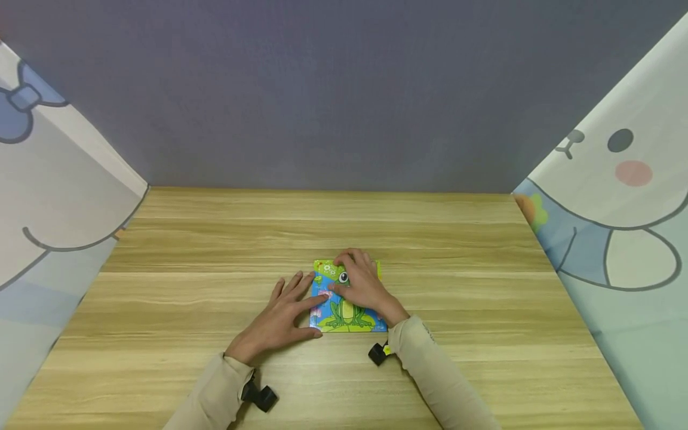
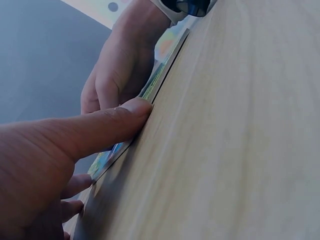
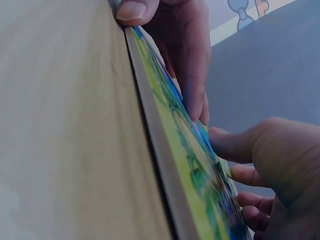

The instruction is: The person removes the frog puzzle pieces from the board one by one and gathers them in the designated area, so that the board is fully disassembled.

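Steadying the frog board (image 1: 348, 312), far from the desk (image 1: 215, 257) corners, needs light pressure from my spread left hand (image 1: 279, 321); whether my right hand (image 1: 364, 283) pinches, I cannot tell.

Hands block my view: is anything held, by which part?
The left hand only touches the left side of a flat, square, blue-green frog-picture board; whether the right hand grips anything cannot be told.

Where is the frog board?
In the head view, the frog board lies on the table below centre, the left hand at its left edge, the right hand over its upper part.
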A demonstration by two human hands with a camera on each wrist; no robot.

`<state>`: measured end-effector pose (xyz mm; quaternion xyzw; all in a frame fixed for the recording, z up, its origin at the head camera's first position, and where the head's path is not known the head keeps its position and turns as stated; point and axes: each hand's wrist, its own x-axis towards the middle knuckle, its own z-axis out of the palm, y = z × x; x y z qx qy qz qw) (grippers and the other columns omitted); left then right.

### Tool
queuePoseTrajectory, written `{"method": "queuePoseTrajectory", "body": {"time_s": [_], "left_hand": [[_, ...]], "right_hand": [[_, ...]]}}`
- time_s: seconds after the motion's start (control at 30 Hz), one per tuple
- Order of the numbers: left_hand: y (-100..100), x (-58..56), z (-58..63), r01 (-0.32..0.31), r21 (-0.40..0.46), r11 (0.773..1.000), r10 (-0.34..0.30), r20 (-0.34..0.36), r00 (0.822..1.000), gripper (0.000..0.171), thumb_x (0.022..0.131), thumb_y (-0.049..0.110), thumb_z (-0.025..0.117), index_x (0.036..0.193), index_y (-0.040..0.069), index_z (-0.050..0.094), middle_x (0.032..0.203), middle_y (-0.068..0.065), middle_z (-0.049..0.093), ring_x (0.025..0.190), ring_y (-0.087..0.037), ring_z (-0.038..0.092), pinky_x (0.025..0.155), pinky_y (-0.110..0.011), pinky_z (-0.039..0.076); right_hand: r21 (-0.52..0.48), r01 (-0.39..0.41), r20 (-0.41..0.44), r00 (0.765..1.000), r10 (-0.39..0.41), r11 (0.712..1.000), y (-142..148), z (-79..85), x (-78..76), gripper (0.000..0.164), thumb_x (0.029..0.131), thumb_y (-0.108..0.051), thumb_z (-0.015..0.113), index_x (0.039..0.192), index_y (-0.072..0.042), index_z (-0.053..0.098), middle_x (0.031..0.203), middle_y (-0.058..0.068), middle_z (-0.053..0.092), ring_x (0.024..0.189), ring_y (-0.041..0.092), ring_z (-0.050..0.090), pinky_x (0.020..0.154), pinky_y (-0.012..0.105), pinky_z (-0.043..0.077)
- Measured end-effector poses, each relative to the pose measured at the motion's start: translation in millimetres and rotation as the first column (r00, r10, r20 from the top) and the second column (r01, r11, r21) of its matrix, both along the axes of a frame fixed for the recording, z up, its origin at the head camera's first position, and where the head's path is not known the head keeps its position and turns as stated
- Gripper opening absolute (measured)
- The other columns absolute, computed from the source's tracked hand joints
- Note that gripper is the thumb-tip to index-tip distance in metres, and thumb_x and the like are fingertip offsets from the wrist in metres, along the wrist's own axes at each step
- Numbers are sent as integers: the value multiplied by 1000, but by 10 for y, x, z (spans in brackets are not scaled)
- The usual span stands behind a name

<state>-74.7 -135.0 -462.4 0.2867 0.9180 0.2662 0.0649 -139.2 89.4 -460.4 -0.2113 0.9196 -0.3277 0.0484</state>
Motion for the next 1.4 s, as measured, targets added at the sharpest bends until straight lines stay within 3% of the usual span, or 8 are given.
{"method": "queuePoseTrajectory", "body": {"time_s": [0.33,0.53,0.7,1.07,1.4], "left_hand": [[3,3,12,6,-11,1000,-6,-10,1000,69,82,47,79,144,25,56,166,-17,24,154,-46,18,118,-74,13],[5,6,10,9,-16,1000,-9,-7,1000,69,82,47,78,144,25,56,167,-17,23,154,-47,18,117,-74,13],[6,4,-1,8,-20,1000,-8,7,1000,69,83,48,77,145,26,55,167,-16,22,155,-45,16,118,-73,12],[4,7,14,7,-21,1000,-7,-4,1000,69,83,48,77,145,25,55,167,-17,23,155,-45,17,119,-72,13],[-1,13,12,1,-16,1000,-1,-17,1000,69,82,48,78,144,26,56,167,-17,24,155,-45,19,119,-72,13]], "right_hand": [[-9,46,-14,999,-46,999,-47,10,-18,33,91,-25,74,118,-9,63,132,17,55,124,36,48,101,53,35],[43,69,-4,998,-69,997,-70,63,-42,34,87,-26,78,114,-11,65,110,9,68,107,28,56,98,51,41],[40,99,13,995,-100,994,-79,81,-65,35,82,-27,82,110,-12,67,91,3,65,92,21,55,92,48,43],[-5,113,30,993,-112,994,-66,81,-62,36,82,-26,83,108,-11,64,94,4,65,92,21,56,95,47,43],[-181,100,142,987,-75,978,4,173,-69,15,89,-8,74,100,-6,64,97,8,69,86,17,63,78,30,54]]}}
